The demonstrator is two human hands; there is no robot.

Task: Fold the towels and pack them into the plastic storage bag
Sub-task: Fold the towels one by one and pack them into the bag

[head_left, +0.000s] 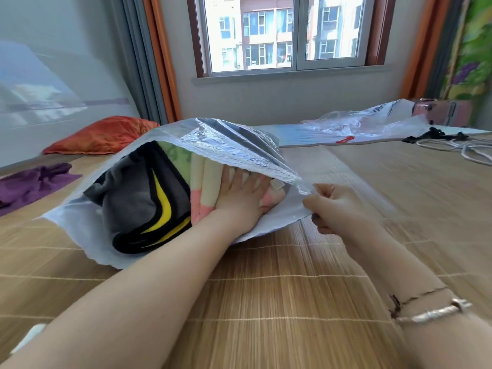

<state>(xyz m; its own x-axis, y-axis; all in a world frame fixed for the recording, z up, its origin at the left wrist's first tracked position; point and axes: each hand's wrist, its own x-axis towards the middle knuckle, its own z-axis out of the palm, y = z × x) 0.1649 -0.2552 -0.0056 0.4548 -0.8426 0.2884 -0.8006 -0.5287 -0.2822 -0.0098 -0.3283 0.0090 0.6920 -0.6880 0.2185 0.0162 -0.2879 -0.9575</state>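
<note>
Left hand [241,194] fingers apparently hidden under plastic storage bag [234,145].

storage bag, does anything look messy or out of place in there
Slightly. In the plastic storage bag, the grey, black and yellow towel looks bunched, not flat. The pink and cream towel sits by the mouth under the left hand. A purple cloth lies unpacked, crumpled.
</note>
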